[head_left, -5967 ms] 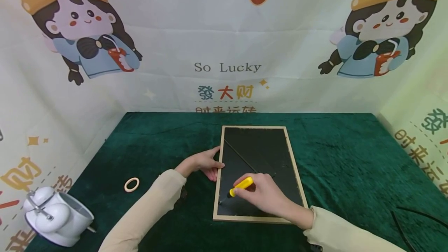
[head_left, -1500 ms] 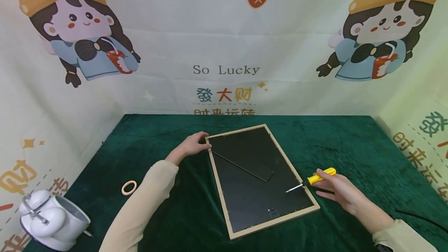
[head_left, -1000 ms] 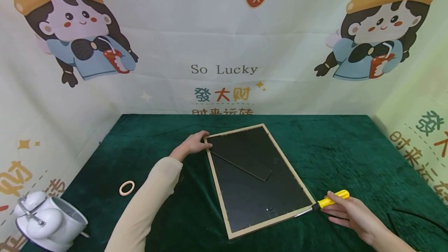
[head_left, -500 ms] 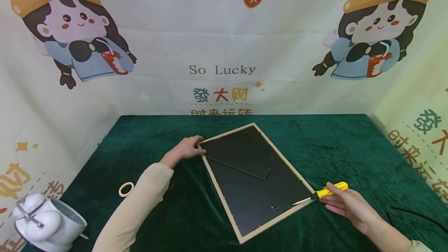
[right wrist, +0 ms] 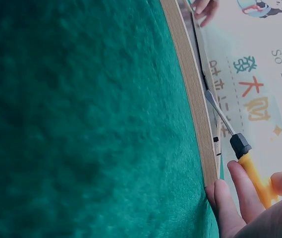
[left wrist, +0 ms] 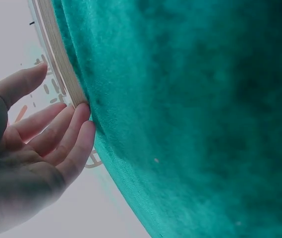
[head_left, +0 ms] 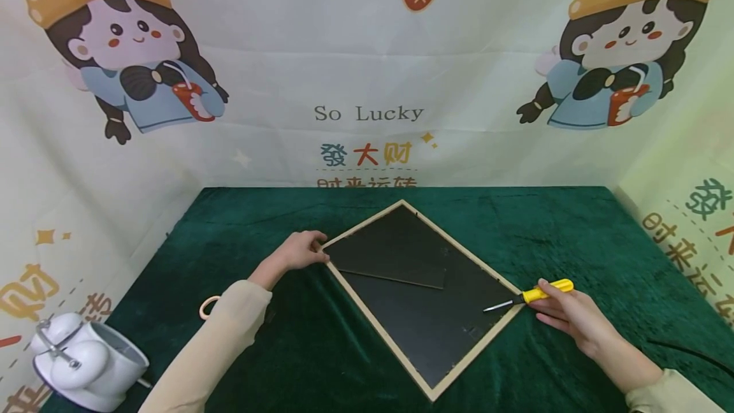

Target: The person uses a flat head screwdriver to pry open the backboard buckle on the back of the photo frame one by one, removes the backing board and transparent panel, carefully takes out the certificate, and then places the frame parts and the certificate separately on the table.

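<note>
A picture frame (head_left: 378, 328) with a pale wooden rim lies back side up, its black backing board (head_left: 395, 324) and slim stand leg (head_left: 390, 276) showing. My left hand (head_left: 298, 250) holds its left corner, thumb over the rim; the left wrist view has the fingertips (left wrist: 81, 111) against the wood. At the right corner, my right hand (head_left: 576, 317) grips the yellow handle of a screwdriver (head_left: 547, 290), whose metal shaft points left over the backing. In the right wrist view, lower fingers of that hand touch the frame's corner beneath the screwdriver (right wrist: 252, 173).
Dark green cloth (head_left: 275, 362) covers the table. A white twin-bell alarm clock (head_left: 88, 362) stands front left. My left sleeve partly hides a wooden ring (head_left: 206, 306). A black cord (head_left: 690, 352) lies at right, and a printed curtain (head_left: 275, 69) hangs behind.
The frame, nearly straight six seconds ago, has turned clockwise into a diamond. My right hand took the screwdriver from over the backing to the right corner; my left hand moved to the left corner.
</note>
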The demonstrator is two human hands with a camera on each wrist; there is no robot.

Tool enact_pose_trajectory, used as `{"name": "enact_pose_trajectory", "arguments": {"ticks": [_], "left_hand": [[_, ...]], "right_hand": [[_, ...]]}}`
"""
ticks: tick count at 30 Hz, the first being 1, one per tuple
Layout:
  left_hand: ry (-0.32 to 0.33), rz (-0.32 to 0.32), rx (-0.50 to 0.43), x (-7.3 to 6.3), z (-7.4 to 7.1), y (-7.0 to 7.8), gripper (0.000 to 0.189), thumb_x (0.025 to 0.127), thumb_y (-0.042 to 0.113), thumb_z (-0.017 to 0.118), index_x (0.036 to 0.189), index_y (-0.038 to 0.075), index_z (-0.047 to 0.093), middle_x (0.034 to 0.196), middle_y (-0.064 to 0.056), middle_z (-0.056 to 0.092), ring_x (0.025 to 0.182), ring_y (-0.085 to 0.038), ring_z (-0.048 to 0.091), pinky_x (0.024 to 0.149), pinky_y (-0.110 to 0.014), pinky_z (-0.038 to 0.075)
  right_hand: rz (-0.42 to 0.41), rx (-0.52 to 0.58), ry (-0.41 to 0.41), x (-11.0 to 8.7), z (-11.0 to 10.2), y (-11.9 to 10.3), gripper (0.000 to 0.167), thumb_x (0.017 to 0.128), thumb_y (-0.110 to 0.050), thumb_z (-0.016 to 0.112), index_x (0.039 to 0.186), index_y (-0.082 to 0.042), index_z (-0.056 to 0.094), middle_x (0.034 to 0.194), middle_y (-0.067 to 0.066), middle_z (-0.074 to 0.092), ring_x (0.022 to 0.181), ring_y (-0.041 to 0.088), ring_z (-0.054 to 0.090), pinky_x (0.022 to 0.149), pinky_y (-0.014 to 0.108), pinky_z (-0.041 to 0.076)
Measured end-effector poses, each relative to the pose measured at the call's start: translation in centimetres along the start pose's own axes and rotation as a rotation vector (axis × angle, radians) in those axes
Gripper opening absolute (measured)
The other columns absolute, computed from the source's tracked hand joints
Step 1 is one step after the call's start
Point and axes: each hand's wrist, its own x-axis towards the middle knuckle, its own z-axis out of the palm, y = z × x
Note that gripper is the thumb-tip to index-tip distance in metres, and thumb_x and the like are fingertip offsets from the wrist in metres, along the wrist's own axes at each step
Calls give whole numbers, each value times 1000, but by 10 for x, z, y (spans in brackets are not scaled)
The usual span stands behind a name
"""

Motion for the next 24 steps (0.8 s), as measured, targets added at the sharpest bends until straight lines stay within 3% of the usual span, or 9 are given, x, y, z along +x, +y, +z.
{"name": "enact_pose_trajectory", "arguments": {"ticks": [4,6,11,17,24], "left_hand": [[-26,49,-17,-8,3,-2,45,83,13,61,119,-11,46,64,-2,52,52,-12,43,52,-29,39],[-44,70,-25,-13,5,-3,44,82,12,62,118,-11,48,57,1,45,47,-10,36,48,-26,33],[-70,78,-26,-27,9,-2,37,78,17,68,107,-3,56,67,0,50,56,-11,43,51,-26,37],[-105,90,-22,-42,13,4,33,74,22,72,93,2,54,70,-2,48,61,-13,44,53,-27,37],[-162,97,-55,-58,18,12,30,73,23,73,85,5,51,66,0,48,59,-11,44,51,-25,36]], "right_hand": [[-22,9,7,6,-1,-3,61,90,-36,47,125,10,28,85,-5,62,78,5,59,75,30,48],[-38,20,8,9,0,-4,59,90,-36,48,124,9,29,85,-7,61,78,4,59,75,29,48],[-73,48,20,18,3,-6,54,89,-36,49,122,4,33,84,-10,58,78,1,56,77,27,47],[-100,-7,66,32,12,-11,56,89,-38,47,123,5,33,91,-6,53,81,1,53,79,27,46],[-128,-93,90,49,18,-17,60,90,-42,44,124,6,32,107,7,47,109,25,42,86,32,40]]}}
